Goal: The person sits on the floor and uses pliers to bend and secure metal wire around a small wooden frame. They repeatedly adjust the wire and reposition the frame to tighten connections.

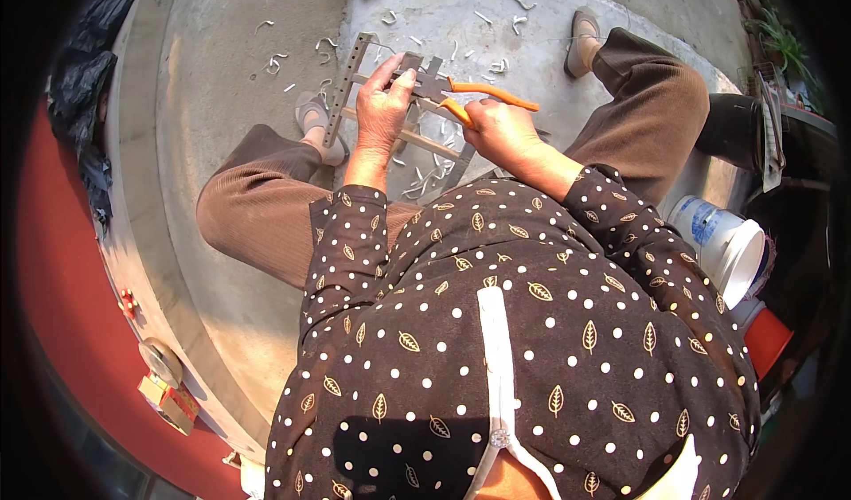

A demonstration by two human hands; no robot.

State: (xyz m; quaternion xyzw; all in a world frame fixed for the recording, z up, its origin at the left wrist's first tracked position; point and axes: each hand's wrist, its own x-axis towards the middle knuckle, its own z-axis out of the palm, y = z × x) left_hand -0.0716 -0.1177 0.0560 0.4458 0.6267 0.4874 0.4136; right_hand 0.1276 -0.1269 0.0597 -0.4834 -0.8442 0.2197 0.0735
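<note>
My right hand [507, 135] is closed round the lower handle of a pair of pliers with orange grips [493, 90]. The pliers' upper handle stands apart from it. At the jaws, my left hand [383, 110] pinches a small dark flat piece [410, 62] between thumb and fingers; its exact kind is hard to make out. Below both hands is a low frame with a perforated metal bar [345, 90] on its left side and wooden slats [428, 143] across it. My left hand partly hides the frame.
Several pale curled scraps [277, 60] lie scattered over the concrete ground [266, 101]. On the right stand a white bucket [729, 247] and a red container [768, 340]. Black plastic sheeting [84, 92] hangs at the far left. A small red and yellow box [168, 404] sits on the left ledge.
</note>
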